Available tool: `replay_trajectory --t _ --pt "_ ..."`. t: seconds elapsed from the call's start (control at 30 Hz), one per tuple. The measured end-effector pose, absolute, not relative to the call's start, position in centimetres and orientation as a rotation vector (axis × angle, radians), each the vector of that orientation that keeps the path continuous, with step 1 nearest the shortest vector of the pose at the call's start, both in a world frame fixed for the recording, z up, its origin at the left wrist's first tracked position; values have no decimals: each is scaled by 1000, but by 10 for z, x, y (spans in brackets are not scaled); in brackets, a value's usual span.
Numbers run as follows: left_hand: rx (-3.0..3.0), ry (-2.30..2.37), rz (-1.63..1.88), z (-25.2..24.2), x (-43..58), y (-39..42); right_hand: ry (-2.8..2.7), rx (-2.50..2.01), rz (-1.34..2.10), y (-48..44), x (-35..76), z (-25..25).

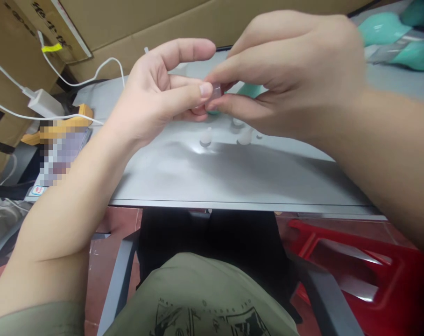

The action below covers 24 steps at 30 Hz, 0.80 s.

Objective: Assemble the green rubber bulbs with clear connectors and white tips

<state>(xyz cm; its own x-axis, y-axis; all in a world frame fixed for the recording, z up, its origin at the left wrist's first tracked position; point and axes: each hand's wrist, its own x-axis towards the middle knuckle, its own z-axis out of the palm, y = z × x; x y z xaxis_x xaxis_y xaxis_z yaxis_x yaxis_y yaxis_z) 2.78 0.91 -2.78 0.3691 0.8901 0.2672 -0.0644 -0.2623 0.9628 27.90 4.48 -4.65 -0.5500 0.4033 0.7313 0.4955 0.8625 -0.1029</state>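
The left hand (154,93) comes in from the left side, palm turned partly toward us, its index finger stretched free above while the thumb presses down against the other fingers, gripping the near side of a small, clear, plastic-looking piece (217,89). That piece sits between the two sets of fingertips, just right of the left thumb's tip and at the end of the right hand (292,74), which pinches it between thumb and index finger from the other side. So we find neither hand nearer: both touch it, meeting almost tip to tip above the pale grey tabletop (156,172). Its long axis we cannot tell, since the fingers cover most of it. Below the fingertips, we see a small white knob-like piece (205,135) and, further right, a second small white piece (244,136). Partly behind the right hand shows a teal, smooth-surfaced object (250,89), and well apart at the far right lies a larger, rounded teal-and-grey object (383,30).
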Motion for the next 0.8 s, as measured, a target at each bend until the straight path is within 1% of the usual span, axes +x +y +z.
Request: replay_trajectory --t 0.1,0.3,0.57,0.67,0.8 --pt "1588 773 1143 -33 28 14 -2213 -572 -162 52 280 -47" --pt "1676 753 1094 -47 25 33 -2247 -614 -88 55 280 -43" --pt "1632 722 1185 -43 27 26 -2256 -487 -85 66 280 -44" --pt "1672 799 1239 -41 27 21 -2294 -581 -90 69 284 -40" --pt "1922 931 1377 -39 20 27 -2378 -712 -101 80 288 -39"
